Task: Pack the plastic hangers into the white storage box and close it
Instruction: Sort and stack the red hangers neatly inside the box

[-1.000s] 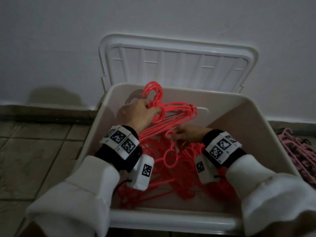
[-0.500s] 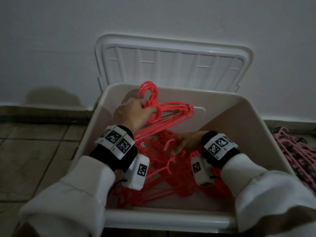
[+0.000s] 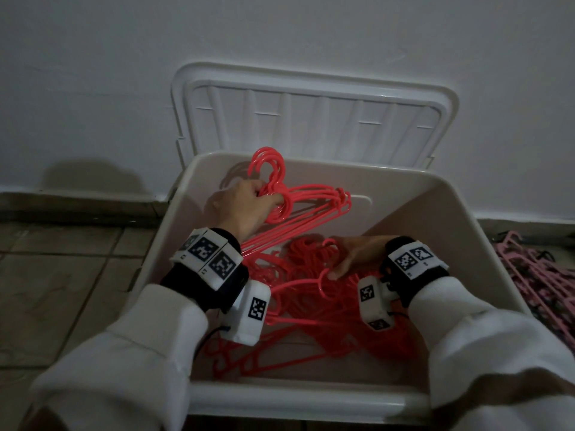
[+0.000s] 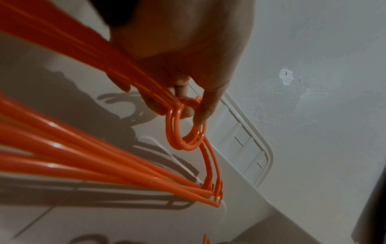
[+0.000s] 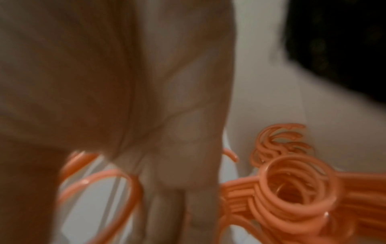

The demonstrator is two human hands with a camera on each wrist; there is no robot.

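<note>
White storage box (image 3: 460, 231) on tiled floor (image 3: 62, 281), open, lid (image 3: 311, 113) tipped up against far wall (image 3: 280, 32). Inside: tangled heap of red hangers (image 3: 314, 293) across the bottom, hooks pointing all ways. Left hand (image 3: 239, 206) at far left of the box, fingers curled tight round the necks of a held bunch of red hangers (image 3: 311, 206); their hooks stick up above the fist near the far wall, shoulders fan out right, raised over the heap. Left wrist view confirms fingers (image 4: 204, 109) clamped at the neck loops. Right hand (image 3: 354, 253) down in the box right of middle, on top of the heap, fingers near a loose hook; right wrist view blurred, can't tell if it grips anything. Pink hangers (image 3: 541, 284) piled on floor outside, right of box.
</note>
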